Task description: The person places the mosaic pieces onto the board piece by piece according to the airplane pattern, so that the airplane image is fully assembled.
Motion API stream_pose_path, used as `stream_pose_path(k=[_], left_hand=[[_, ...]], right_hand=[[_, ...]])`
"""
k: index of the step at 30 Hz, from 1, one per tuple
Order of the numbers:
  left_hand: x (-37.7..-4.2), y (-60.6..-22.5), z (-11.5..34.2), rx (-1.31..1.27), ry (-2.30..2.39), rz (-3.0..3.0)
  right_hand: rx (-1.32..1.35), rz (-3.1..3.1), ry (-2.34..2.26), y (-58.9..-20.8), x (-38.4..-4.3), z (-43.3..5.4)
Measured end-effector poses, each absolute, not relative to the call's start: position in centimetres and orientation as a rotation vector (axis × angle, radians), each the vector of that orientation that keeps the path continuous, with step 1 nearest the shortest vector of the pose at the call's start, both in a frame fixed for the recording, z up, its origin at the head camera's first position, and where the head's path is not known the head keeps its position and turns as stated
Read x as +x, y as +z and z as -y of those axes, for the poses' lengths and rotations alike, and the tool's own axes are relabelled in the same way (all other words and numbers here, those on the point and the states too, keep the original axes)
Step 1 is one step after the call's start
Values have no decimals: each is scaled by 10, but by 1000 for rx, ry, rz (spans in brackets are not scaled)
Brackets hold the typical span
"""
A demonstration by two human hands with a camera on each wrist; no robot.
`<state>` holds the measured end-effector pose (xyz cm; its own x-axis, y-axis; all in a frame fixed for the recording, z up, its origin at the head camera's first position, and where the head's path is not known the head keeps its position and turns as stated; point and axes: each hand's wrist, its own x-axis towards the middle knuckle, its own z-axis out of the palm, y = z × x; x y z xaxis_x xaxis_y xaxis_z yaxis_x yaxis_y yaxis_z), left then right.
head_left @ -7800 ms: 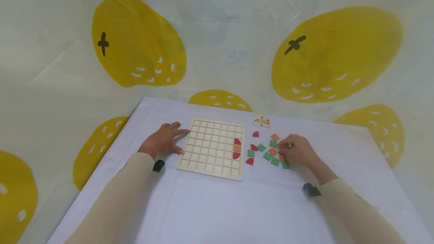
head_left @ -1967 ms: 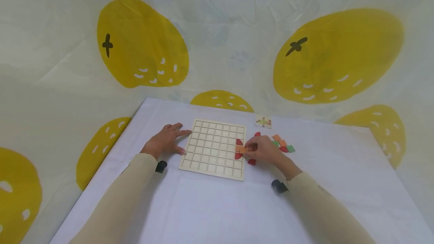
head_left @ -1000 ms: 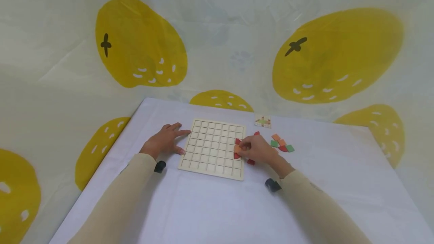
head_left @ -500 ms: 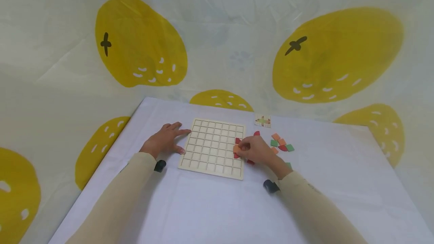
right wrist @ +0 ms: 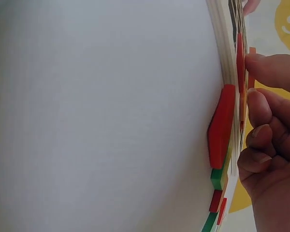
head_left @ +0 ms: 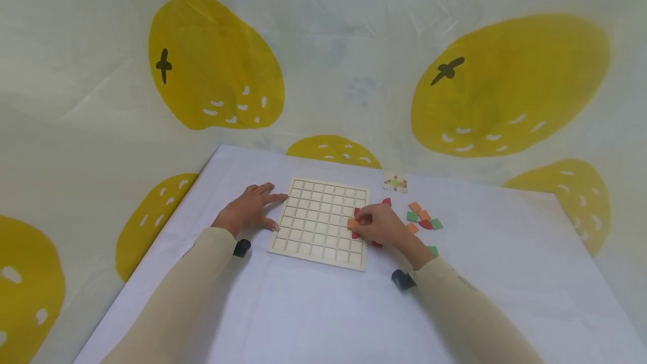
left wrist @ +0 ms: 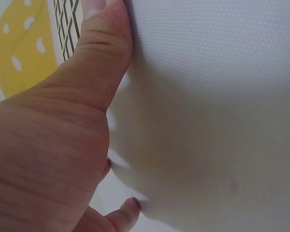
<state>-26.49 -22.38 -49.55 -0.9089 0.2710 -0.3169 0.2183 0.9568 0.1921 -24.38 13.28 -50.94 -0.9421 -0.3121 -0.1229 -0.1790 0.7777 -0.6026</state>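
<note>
A pale wooden grid board (head_left: 318, 221) lies on the white table. My left hand (head_left: 247, 209) rests at its left edge with fingers spread, thumb and index finger touching the rim. In the left wrist view the thumb of this hand (left wrist: 94, 72) reaches the board's edge. Over the right side of the board, my right hand (head_left: 385, 228) pinches an orange square tile (head_left: 351, 223) between thumb and fingers. That orange tile (right wrist: 252, 79) stands above the board in the right wrist view. Red quarter-circle pieces (head_left: 356, 212) sit in the grid beside it, partly hidden by the fingers.
To the right lie loose pieces: orange squares (head_left: 415, 206), green squares (head_left: 436, 223) and a red quarter-circle (head_left: 425, 224). More red ones (head_left: 386, 202) show around the right hand. A small patterned card (head_left: 395, 182) lies at the back edge. A printed curtain hangs behind.
Since the earliest frame, my right hand has come left from the loose pieces to the board with an orange tile. Several loose pieces have shifted. The left hand has stayed at the board's edge.
</note>
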Motion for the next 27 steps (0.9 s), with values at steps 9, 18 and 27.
stream_pose_path(k=[9, 18, 27], left_hand=[[-265, -496, 225, 344, 217, -2755], [-265, -496, 225, 352, 211, -2756], [-264, -493, 223, 341, 196, -2758]], right_hand=[[-422, -2781, -884, -506, -245, -126], [-327, -2769, -826, -501, -248, -117], [-297, -2755, -833, -500, -248, -114]])
